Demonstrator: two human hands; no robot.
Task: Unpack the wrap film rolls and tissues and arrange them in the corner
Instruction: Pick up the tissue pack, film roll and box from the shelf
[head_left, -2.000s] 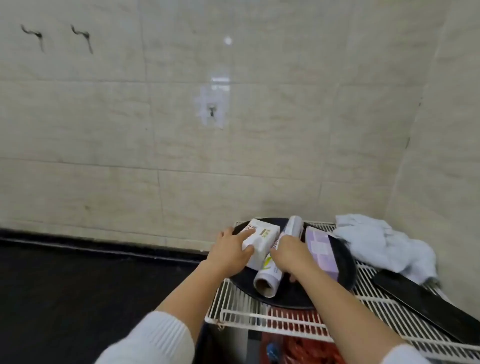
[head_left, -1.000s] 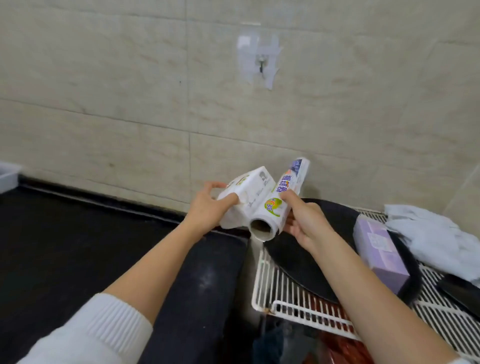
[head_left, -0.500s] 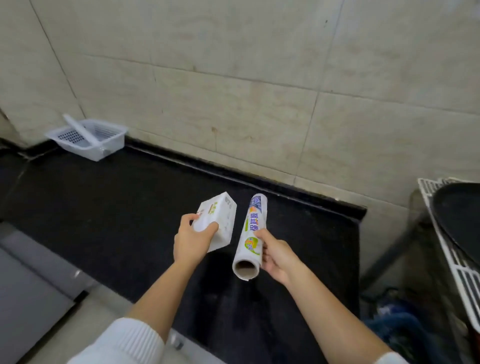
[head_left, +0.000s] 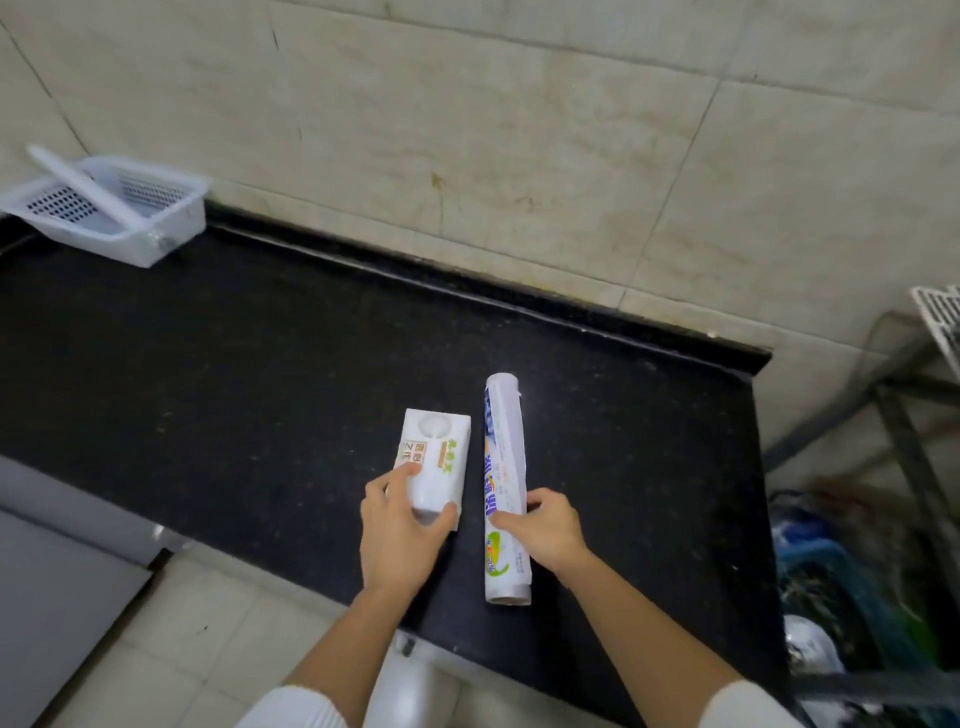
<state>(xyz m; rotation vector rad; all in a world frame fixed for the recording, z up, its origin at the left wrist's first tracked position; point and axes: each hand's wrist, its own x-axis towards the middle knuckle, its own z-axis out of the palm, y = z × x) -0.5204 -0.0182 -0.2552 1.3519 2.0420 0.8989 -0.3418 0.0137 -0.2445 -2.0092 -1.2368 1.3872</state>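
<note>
Head view: left hand (head_left: 400, 525) has its grip clamped on the near end of the tissue pack (head_left: 435, 462), which lies on the black worktop (head_left: 208, 374); right hand (head_left: 545, 530) closes its grip around the film roll (head_left: 505, 488), lying just beside the pack; a white basket (head_left: 119, 208) sits well apart by the tiled wall (head_left: 519, 130).

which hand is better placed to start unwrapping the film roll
Right. The right hand already grips the white printed wrap film roll lying on the black countertop; the left hand is occupied holding the white tissue pack.
</note>
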